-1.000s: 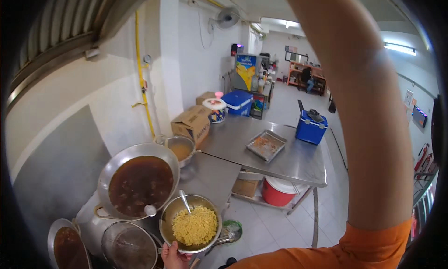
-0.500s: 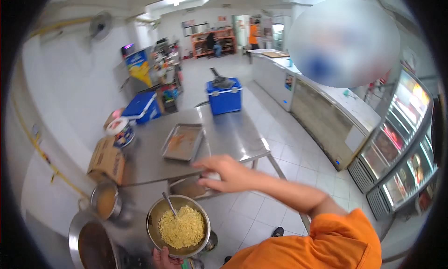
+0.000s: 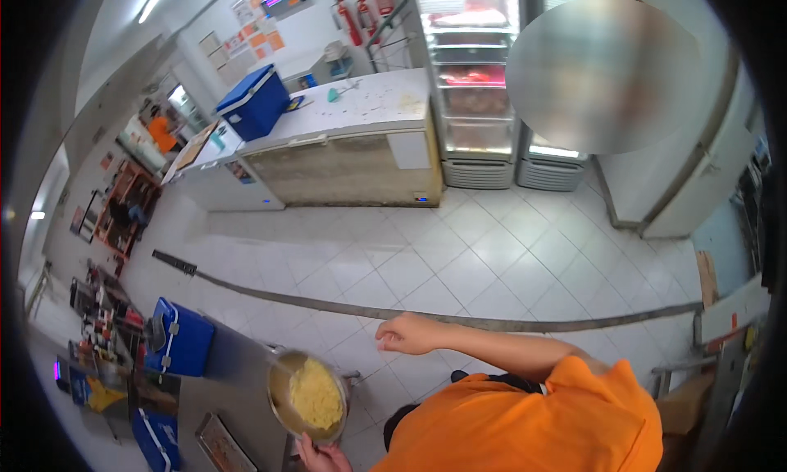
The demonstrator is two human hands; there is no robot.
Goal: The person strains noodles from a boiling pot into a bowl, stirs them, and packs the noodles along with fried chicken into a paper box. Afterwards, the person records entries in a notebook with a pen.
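Blue cooler box atop white chest freezer

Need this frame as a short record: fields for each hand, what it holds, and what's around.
left hand: grips the rim of the pot at its near edge
right hand: empty, loosely closed, raised in the air to the right of the pot
pot contents: yellow noodles; a utensil handle leans at the far rim
under pot: steel table
on table: blue cooler, flat tray
floor: white tiles
far side: chest freezer, glass-door fridges
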